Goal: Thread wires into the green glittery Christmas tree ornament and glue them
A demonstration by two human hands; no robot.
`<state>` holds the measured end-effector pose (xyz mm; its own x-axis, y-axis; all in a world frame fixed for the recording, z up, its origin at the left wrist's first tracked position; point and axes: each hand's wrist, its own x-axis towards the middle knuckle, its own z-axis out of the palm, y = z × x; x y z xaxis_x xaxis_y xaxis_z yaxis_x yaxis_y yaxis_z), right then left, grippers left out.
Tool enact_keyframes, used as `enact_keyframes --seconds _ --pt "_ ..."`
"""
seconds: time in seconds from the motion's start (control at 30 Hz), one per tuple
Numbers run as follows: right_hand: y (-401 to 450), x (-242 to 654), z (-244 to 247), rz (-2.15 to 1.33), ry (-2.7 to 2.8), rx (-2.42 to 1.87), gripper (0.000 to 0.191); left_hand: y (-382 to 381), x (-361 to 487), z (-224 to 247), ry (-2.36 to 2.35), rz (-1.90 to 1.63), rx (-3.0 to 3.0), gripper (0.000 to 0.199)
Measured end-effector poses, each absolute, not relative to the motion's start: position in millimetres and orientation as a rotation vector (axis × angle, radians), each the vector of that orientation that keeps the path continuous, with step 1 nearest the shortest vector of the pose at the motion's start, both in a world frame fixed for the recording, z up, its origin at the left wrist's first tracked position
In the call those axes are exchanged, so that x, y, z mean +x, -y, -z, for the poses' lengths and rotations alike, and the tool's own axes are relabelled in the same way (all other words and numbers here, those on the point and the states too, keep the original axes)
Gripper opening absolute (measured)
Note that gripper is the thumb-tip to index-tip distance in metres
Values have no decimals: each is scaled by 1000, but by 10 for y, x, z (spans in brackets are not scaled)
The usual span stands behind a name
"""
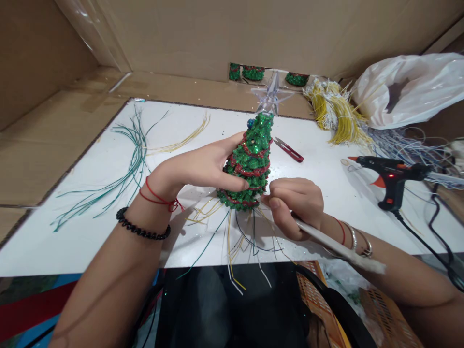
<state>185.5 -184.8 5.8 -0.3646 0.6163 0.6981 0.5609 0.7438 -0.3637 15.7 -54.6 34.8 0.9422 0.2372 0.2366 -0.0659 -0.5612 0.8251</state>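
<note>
A small green glittery tree (253,150) is leaning a little to the right over the white board (108,251), near its front edge; whether its base is touching the board is unclear. Red garland is winding around it, a blue bauble (250,123) is showing near the top, and a clear star (271,99) is crowning it. Green, yellow, white and dark wires (229,241) are spreading from beneath, some reaching past the edge. A pale stick (326,239) is slanting beside the base, its rough end pointing away, lower right.
</note>
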Motion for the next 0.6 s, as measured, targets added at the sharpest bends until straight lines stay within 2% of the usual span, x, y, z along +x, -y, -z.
enact_keyframes --seconds 0.23,0.6 --pt "1846 1852 -44 -57 2048 -891 26 536 167 -330 -145 -437 2086 40" --pt "1852 1865 -40 -82 2049 -875 25 512 116 -373 -125 -350 2175 55"
